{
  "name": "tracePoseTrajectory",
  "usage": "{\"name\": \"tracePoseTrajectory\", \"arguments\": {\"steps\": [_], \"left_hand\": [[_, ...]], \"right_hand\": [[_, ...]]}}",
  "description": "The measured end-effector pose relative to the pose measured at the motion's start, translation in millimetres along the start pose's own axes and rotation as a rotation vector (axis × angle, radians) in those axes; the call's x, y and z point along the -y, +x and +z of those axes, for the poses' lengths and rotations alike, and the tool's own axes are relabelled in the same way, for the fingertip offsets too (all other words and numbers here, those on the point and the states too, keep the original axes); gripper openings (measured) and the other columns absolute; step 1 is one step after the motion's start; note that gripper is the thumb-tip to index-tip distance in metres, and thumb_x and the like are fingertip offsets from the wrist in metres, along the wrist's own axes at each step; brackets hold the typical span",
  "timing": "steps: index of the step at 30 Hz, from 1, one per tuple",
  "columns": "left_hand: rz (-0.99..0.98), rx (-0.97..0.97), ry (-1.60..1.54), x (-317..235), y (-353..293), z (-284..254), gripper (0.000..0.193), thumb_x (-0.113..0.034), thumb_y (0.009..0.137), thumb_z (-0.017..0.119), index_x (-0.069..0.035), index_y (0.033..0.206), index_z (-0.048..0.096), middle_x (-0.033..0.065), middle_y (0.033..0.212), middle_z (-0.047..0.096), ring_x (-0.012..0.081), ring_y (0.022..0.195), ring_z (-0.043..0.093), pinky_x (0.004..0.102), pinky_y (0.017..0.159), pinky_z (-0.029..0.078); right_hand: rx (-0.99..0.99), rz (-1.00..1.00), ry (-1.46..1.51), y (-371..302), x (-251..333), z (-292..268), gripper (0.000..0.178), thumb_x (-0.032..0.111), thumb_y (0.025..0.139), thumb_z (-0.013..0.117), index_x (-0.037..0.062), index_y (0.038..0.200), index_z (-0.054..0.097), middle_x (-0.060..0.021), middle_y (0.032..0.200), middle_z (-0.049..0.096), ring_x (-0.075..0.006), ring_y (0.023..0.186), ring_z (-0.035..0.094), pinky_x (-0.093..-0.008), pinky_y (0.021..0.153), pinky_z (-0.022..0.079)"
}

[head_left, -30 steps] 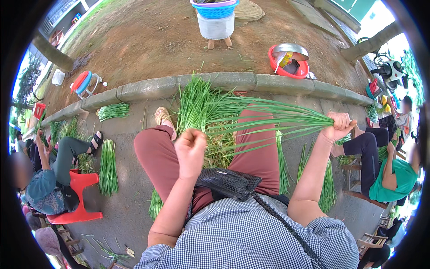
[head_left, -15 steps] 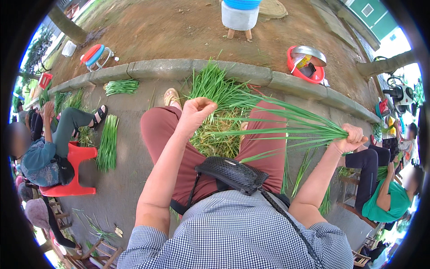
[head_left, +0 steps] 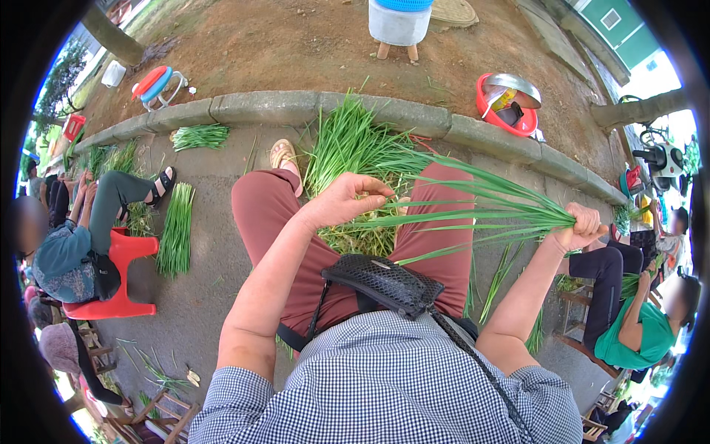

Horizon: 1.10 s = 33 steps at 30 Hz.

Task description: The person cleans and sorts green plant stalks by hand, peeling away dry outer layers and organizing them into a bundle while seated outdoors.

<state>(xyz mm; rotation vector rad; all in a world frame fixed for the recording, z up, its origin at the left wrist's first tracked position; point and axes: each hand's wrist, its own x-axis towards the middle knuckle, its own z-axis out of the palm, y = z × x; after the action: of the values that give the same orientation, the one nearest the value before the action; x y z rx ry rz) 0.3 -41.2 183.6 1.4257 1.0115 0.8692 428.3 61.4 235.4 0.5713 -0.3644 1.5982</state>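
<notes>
A fanned green bunch (head_left: 510, 198) is clenched in the right grip (head_left: 579, 225) beyond the right thigh (head_left: 436, 190), the left grip (head_left: 346, 201) is loosely spread near its tips, and much seems unworked in the kerbside pile (head_left: 349, 144).

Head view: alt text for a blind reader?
A seated person grips a fan of long, thin green stalks in the right hand; the left hand hovers near the loose ends. Beyond, a heap of green stalks lies beside a grey stone kerb.
</notes>
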Motion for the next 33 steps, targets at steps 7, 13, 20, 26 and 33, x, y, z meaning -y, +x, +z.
{"name": "tracePoseTrajectory", "arguments": {"steps": [7, 13, 20, 26, 33], "left_hand": [[-0.035, -0.096, 0.068, -1.0, -0.8, -1.8, 0.020, -0.013, 0.081, 0.064, 0.001, 0.094, 0.065, 0.0011, 0.082, 0.064, 0.0054, 0.072, 0.053, 0.0216, 0.064, 0.044], [0.034, -0.162, 0.077, -1.5, 0.7, 0.2, 0.017, -0.014, 0.079, 0.061, 0.000, 0.087, 0.066, 0.0001, 0.075, 0.063, 0.0052, 0.065, 0.048, 0.0218, 0.060, 0.041], [0.032, -0.218, 0.213, 0.5, 2.2, 2.9, 0.016, -0.014, 0.080, 0.061, 0.000, 0.088, 0.067, 0.0038, 0.079, 0.066, 0.0093, 0.074, 0.056, 0.0252, 0.072, 0.045], [0.025, -0.137, 0.183, 6.4, 7.5, 8.8, 0.015, -0.010, 0.081, 0.061, 0.000, 0.091, 0.067, 0.0064, 0.082, 0.066, 0.0112, 0.078, 0.059, 0.0262, 0.073, 0.046], [0.034, -0.161, 0.233, 1.1, 2.7, 8.3, 0.014, -0.008, 0.079, 0.063, 0.000, 0.090, 0.066, 0.0066, 0.080, 0.065, 0.0121, 0.076, 0.060, 0.0263, 0.072, 0.047]], "right_hand": [[-0.012, 0.014, 0.003, -0.1, -3.1, -0.3, 0.040, 0.015, 0.079, 0.063, 0.0161, 0.049, 0.035, 0.0074, 0.040, 0.032, -0.0032, 0.035, 0.024, -0.0215, 0.039, 0.018], [-0.030, 0.017, -0.010, -1.7, -2.0, -5.2, 0.039, 0.016, 0.079, 0.063, 0.0159, 0.050, 0.036, 0.0071, 0.040, 0.031, -0.0034, 0.036, 0.023, -0.0214, 0.038, 0.017], [-0.054, -0.008, -0.025, -1.7, -3.4, -6.8, 0.038, 0.008, 0.075, 0.060, 0.0145, 0.048, 0.035, 0.0064, 0.041, 0.033, -0.0034, 0.033, 0.025, -0.0212, 0.036, 0.020], [-0.034, 0.019, -0.019, -0.4, -5.7, -2.9, 0.040, 0.015, 0.080, 0.062, 0.0158, 0.050, 0.035, 0.0070, 0.041, 0.031, -0.0037, 0.036, 0.023, -0.0215, 0.038, 0.017], [-0.024, 0.011, -0.030, 0.0, -6.8, -3.2, 0.040, 0.015, 0.081, 0.061, 0.0159, 0.050, 0.035, 0.0069, 0.041, 0.030, -0.0037, 0.036, 0.023, -0.0212, 0.038, 0.017]]}}
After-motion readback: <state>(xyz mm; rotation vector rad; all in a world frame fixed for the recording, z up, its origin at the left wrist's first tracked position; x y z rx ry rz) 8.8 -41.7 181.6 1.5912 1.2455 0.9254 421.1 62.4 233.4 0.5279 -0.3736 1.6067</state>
